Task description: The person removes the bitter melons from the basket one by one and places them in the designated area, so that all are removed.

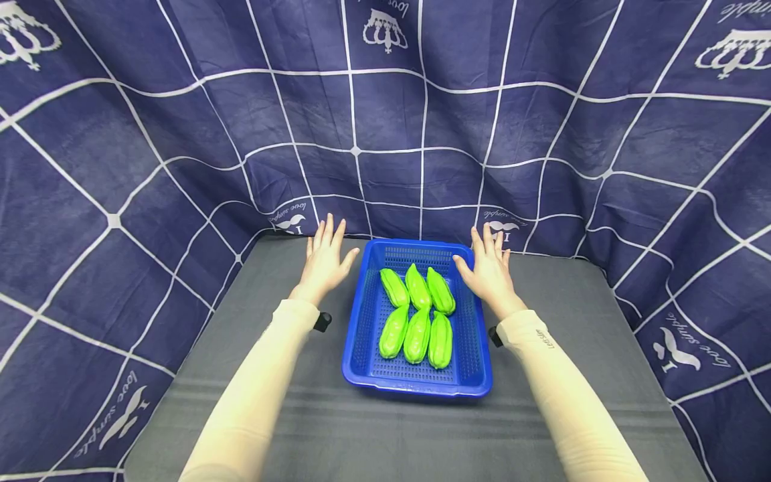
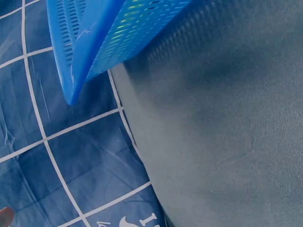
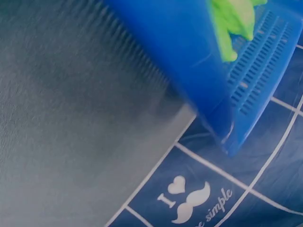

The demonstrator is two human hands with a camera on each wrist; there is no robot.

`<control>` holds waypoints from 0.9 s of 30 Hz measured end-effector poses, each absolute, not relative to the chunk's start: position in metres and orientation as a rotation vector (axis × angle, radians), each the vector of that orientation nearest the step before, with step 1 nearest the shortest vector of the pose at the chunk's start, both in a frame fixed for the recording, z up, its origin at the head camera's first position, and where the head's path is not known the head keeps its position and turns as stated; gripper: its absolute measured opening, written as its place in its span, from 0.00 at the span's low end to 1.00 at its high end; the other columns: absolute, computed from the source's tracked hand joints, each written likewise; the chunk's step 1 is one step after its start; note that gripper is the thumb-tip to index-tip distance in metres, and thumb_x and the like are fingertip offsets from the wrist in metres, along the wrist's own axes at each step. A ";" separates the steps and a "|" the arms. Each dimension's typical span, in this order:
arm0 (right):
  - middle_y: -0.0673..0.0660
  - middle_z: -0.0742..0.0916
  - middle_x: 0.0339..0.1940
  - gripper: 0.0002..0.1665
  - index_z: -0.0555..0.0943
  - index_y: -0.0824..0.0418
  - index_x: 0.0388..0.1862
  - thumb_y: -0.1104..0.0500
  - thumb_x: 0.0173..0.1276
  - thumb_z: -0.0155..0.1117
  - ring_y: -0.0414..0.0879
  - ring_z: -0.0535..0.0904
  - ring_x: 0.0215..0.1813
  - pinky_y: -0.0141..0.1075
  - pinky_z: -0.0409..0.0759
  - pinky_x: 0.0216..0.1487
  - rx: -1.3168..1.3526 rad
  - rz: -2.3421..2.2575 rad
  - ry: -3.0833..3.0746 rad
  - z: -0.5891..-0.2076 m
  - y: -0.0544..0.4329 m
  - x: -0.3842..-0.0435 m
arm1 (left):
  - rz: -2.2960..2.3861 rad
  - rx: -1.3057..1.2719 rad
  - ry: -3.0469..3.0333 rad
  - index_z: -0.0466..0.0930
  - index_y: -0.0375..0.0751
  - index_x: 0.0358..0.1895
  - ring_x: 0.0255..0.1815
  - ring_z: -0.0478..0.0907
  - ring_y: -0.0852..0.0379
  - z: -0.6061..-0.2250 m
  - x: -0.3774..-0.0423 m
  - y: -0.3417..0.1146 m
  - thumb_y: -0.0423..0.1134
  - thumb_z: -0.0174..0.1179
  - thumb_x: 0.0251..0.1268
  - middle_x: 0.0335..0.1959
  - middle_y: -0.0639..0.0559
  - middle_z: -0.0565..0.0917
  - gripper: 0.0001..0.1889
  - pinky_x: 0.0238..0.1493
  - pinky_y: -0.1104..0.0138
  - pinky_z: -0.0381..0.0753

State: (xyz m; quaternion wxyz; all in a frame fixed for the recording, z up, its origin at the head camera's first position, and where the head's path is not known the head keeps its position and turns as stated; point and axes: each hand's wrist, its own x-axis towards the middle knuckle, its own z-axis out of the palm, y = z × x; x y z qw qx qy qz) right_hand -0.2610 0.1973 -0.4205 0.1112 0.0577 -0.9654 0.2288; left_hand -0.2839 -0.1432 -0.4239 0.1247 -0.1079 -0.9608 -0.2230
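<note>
A blue plastic basket (image 1: 415, 385) with slotted walls stands in the middle of the table. Inside lie several bright green, ridged, pointed fruits (image 1: 417, 338) that look like star fruit, in two rows. To the left of the basket is my left hand (image 1: 324, 264), fingers straight and spread, holding nothing. My right hand (image 1: 490, 271) is spread likewise at the far right corner, its thumb over the rim; whether it touches cannot be told. The left wrist view shows the basket's outer wall (image 2: 128, 38) and one fingertip (image 2: 5, 217). Green fruit (image 3: 236, 19) shows in the right wrist view.
A grey tabletop (image 1: 385, 442) extends around the basket. Dark blue cloth (image 1: 385, 114) with white grid lines hangs behind the table and along both sides, close to the basket's far end.
</note>
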 end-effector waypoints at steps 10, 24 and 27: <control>0.67 0.49 0.81 0.46 0.51 0.63 0.80 0.43 0.73 0.55 0.69 0.36 0.80 0.69 0.42 0.73 0.148 0.791 -2.870 -0.427 0.182 -0.261 | -0.821 -0.315 -2.845 0.50 0.43 0.79 0.81 0.41 0.38 -0.432 -0.281 -0.145 0.52 0.52 0.73 0.81 0.38 0.44 0.38 0.76 0.39 0.44; 0.69 0.50 0.81 0.45 0.51 0.65 0.79 0.43 0.75 0.53 0.70 0.41 0.79 0.67 0.47 0.74 0.124 0.916 -2.904 -0.439 0.163 -0.259 | -0.985 -0.285 -2.885 0.48 0.45 0.80 0.80 0.45 0.36 -0.444 -0.277 -0.145 0.51 0.53 0.73 0.81 0.40 0.43 0.38 0.75 0.42 0.52; 0.69 0.51 0.81 0.45 0.51 0.65 0.79 0.43 0.74 0.53 0.70 0.42 0.79 0.66 0.47 0.74 0.122 0.945 -2.907 -0.441 0.160 -0.259 | -1.009 -0.286 -2.880 0.48 0.44 0.79 0.79 0.48 0.34 -0.447 -0.276 -0.144 0.50 0.53 0.73 0.81 0.40 0.46 0.38 0.76 0.43 0.53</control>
